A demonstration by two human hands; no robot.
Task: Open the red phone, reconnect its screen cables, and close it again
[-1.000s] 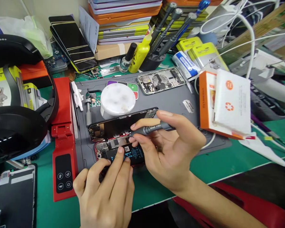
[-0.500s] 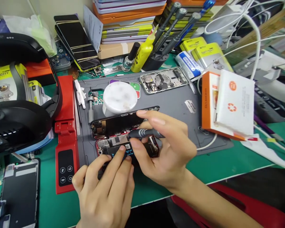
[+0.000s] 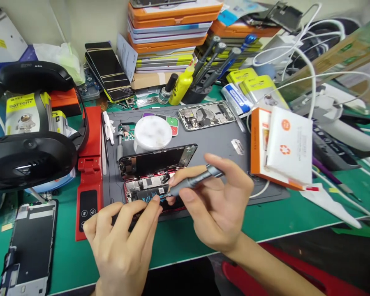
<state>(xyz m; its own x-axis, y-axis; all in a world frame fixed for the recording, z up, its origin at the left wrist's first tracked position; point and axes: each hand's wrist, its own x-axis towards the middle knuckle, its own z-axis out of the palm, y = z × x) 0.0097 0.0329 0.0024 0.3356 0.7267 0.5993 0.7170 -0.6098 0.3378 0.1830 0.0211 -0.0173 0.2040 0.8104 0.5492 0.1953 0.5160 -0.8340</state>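
An opened phone with a red frame (image 3: 126, 192) lies on the grey mat, its black screen (image 3: 154, 161) raised along the far side. Inside it sits a black battery (image 3: 148, 194) with blue print. My left hand (image 3: 123, 234) is closed at the phone's near left edge, index fingertip over the battery; what lies under its curled fingers is partly hidden. In my right hand (image 3: 218, 201) is a grey screwdriver (image 3: 195, 179), slanted with its tip low over the battery, close to my left fingertip. My right fingers cover the phone's right part.
Behind the phone stands a round white tub (image 3: 152, 133), and farther back lies another opened phone (image 3: 206, 116). A red device (image 3: 89, 174) and a black headset (image 3: 31, 156) are at left. Orange and white boxes (image 3: 290, 144) stand at right. A loose screen (image 3: 31, 246) lies front left.
My right hand has turned the screwdriver, so its tip now points down left toward the battery. My left hand has shifted slightly left along the phone. The camera view has moved a little.
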